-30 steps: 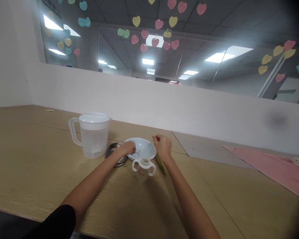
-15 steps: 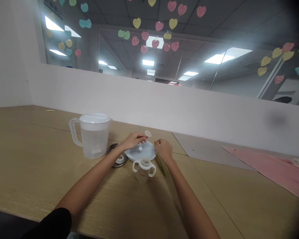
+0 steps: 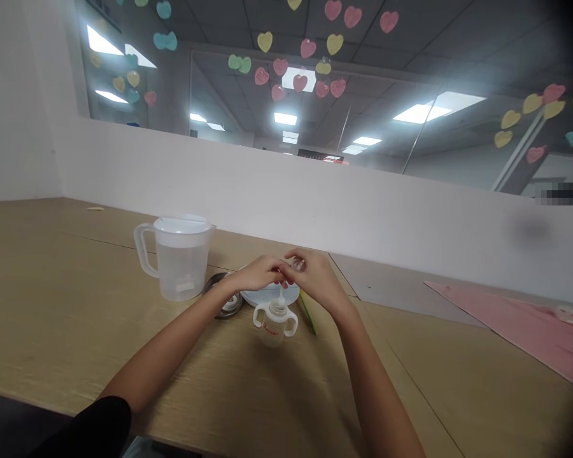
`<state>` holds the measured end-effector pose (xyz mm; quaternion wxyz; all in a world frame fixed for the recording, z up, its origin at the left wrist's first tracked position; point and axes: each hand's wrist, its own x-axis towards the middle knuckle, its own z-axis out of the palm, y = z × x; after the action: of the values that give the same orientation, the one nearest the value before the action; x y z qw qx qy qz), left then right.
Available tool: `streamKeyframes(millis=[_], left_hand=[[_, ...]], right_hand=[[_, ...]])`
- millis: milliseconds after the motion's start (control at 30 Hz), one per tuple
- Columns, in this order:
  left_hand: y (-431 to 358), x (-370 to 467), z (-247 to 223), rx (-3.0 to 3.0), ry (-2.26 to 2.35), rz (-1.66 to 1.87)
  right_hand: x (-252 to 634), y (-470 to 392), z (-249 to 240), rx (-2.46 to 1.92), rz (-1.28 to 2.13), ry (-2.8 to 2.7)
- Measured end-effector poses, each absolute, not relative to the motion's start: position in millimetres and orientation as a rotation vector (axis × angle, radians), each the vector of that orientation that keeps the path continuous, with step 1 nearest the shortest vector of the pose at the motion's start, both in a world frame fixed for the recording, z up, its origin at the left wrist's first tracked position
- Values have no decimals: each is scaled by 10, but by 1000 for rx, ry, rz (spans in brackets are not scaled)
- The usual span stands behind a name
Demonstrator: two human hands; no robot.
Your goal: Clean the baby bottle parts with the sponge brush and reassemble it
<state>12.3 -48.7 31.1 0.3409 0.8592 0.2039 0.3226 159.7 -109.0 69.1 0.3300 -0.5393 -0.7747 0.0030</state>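
Observation:
A two-handled baby bottle point(image 3: 271, 329) with red lettering stands upright and uncapped on the table. Above its mouth, my left hand point(image 3: 262, 272) pinches a whitish straw nipple point(image 3: 298, 263) from the left. The nipple's thin stem hangs down, its white ball end at the bottle's mouth; whether it is inside, I cannot tell. From the right, my right hand point(image 3: 318, 277) curls its fingers round the nipple's round, translucent top, and both hands touch. Behind the bottle lies a white plate point(image 3: 253, 298), partly covered by my hands.
A lidded clear plastic pitcher point(image 3: 181, 264) stands to the left. Beside the plate, a metal dish point(image 3: 239, 308) holds a white ring-shaped part point(image 3: 230, 304). A thin yellow-green stick point(image 3: 309, 315) lies right of the bottle, and a pink sheet point(image 3: 516, 324) lies far right.
My right hand has moved left and up from beside the plate onto the nipple. The nipple has shifted right, its ball end now over the bottle's mouth.

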Motion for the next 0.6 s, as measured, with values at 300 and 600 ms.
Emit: streamKeyframes(millis=[300,600], left_hand=[[-377,-63,306,2558,838,378],[-78,-348,167,2394,1658,-135]], right_hand=[[1560,-1018,545,-1620,106,-2239],[1397,-937,301,-1829,-143,-2433]])
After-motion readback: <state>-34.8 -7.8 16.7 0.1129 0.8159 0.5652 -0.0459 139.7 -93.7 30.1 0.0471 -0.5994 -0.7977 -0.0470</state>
